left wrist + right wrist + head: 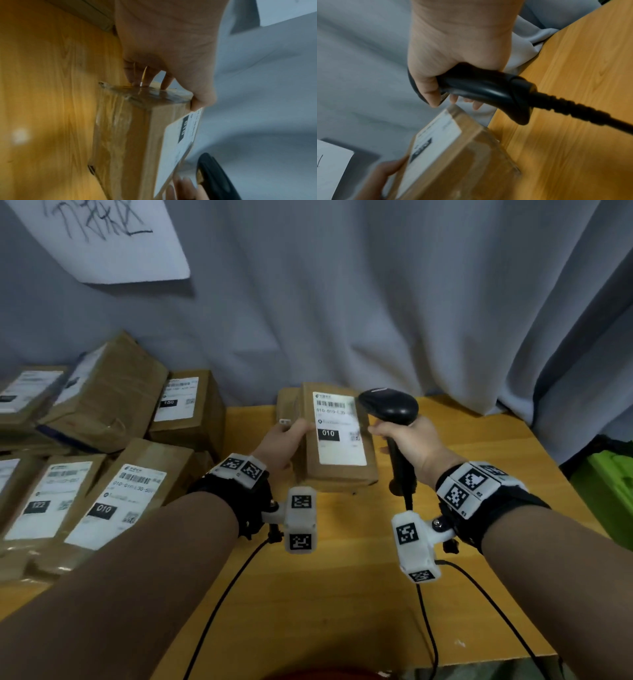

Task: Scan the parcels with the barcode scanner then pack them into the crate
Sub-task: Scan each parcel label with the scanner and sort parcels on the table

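Note:
A brown cardboard parcel (pixel 337 440) with a white label marked 010 is held above the wooden table (pixel 342 594), label facing up. My left hand (pixel 286 441) grips its left edge, thumb on top and fingers underneath; the left wrist view shows the same left hand (pixel 171 81) on the taped end of the parcel (pixel 137 135). Just right of the parcel, my right hand (pixel 407 440) is wrapped round the handle of the black barcode scanner (pixel 390 407). The scanner's head sits beside the label's upper right corner. The right wrist view shows the scanner (pixel 488 88) handle and cable above the parcel (pixel 453 155).
Several more labelled brown parcels (pixel 102 446) are piled at the left of the table. A green crate (pixel 609 484) stands off the table's right edge. A grey curtain (pixel 376 302) hangs behind. Black cables (pixel 428 628) trail over the near part of the table.

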Available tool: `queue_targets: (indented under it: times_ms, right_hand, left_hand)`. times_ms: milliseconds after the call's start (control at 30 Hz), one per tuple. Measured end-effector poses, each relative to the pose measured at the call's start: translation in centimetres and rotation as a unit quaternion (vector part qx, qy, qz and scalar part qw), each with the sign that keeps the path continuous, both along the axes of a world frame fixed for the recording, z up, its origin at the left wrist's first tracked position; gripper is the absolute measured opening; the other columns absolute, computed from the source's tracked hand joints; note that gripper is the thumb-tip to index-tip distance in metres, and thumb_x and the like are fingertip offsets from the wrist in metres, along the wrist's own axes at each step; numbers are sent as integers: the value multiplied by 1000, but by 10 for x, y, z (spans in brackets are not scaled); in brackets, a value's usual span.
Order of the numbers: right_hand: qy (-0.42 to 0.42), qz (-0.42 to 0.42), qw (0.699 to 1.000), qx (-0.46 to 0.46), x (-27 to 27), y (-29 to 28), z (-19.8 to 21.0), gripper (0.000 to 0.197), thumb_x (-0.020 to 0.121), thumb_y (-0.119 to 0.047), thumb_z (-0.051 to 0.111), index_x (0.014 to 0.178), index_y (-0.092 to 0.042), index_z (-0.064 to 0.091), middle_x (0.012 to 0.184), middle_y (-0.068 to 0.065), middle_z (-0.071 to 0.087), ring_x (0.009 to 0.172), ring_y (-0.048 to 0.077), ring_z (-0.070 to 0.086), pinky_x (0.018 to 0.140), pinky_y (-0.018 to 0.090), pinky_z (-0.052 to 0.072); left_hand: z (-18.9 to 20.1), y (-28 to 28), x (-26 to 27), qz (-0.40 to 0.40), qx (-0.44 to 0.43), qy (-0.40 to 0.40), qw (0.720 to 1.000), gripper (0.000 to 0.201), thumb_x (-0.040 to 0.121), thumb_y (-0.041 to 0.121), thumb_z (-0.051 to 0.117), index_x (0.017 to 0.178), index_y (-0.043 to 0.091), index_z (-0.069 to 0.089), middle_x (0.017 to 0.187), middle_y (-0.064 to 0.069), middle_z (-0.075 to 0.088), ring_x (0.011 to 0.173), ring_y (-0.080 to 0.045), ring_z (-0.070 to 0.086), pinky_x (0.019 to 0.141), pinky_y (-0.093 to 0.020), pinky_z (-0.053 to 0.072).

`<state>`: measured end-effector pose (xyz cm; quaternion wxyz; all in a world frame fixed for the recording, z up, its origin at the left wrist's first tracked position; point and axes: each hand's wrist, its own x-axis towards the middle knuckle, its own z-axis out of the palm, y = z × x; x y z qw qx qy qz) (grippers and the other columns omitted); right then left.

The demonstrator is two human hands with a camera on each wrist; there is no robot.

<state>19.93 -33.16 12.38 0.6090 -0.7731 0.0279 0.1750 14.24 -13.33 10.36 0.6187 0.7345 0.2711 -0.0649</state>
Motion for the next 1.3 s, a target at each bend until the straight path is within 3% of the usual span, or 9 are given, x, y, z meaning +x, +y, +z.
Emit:
queue_targets:
  times_ms: [100, 233, 400, 500, 633, 767, 867, 1100, 1300]
  right_hand:
    - [14, 9, 996, 83, -12, 22, 6, 14, 80, -8, 74, 93, -11, 68, 88, 3, 70, 89, 22, 67, 81, 36, 57]
    - [-4, 58, 986, 155, -38, 78, 26, 9, 83, -3, 69, 88, -8, 64, 74, 6, 66, 60, 16, 63, 61, 30, 54]
    - [-11, 128, 975, 179, -79, 170, 44, 17, 83, -10, 72, 99, -7, 66, 83, 9, 67, 66, 19, 63, 60, 31, 55]
    - [-1, 182, 970, 161, -112, 228, 48, 13, 84, -13, 72, 96, -14, 67, 82, 4, 68, 69, 16, 66, 64, 31, 56]
    - [1, 207, 968, 139, -149, 292, 47, 10, 82, -18, 76, 90, -19, 69, 83, -1, 70, 74, 11, 67, 63, 26, 55]
    - [16, 211, 964, 162, -171, 330, 44, 8, 83, -11, 73, 89, -15, 69, 73, -5, 69, 55, 0, 66, 49, 12, 48]
    - [24, 232, 963, 134, -180, 349, 34, 10, 83, -13, 73, 92, -11, 68, 77, 2, 69, 64, 11, 67, 61, 22, 56]
    - [51, 209, 975, 55, -182, 358, 15, 26, 85, -14, 71, 100, 6, 65, 80, 13, 62, 63, 19, 58, 60, 29, 50]
    - [38, 193, 978, 66, -164, 341, 23, 10, 85, -8, 70, 90, -2, 63, 67, 9, 58, 53, 17, 56, 49, 25, 48]
  left_hand:
    - [23, 26, -15, 52, -5, -25, 998, 32, 85, 48, 54, 98, 21, 64, 108, -4, 70, 93, -19, 64, 78, -31, 53]
    - [54, 85, -56, 88, -35, -61, 994, 33, 92, 39, 51, 113, 15, 63, 94, -2, 74, 78, -15, 70, 54, -22, 52]
    - [77, 180, -125, 135, -30, -78, 987, 36, 91, 43, 50, 109, 17, 68, 103, -7, 74, 96, -24, 70, 89, -38, 54]
    - [81, 235, -169, 194, -25, -57, 979, 40, 89, 47, 52, 111, 17, 67, 108, -7, 73, 96, -23, 69, 88, -36, 52]
    - [82, 290, -218, 246, -8, -37, 968, 37, 87, 49, 55, 103, 18, 68, 85, 2, 76, 67, -12, 70, 61, -22, 55]
    - [81, 322, -243, 247, 0, -8, 969, 45, 81, 56, 59, 103, 18, 69, 92, -2, 76, 75, -18, 70, 79, -32, 52]
    - [74, 337, -249, 232, 22, 23, 972, 48, 82, 52, 59, 111, 15, 66, 101, -5, 74, 83, -22, 68, 76, -33, 52]
    - [62, 342, -236, 109, 284, 82, 949, 35, 87, 27, 66, 118, 12, 64, 116, -6, 65, 104, -26, 64, 95, -42, 51]
    - [79, 322, -198, 113, 381, -15, 917, 38, 83, 28, 69, 116, 13, 59, 109, -2, 61, 98, -20, 60, 81, -33, 52]
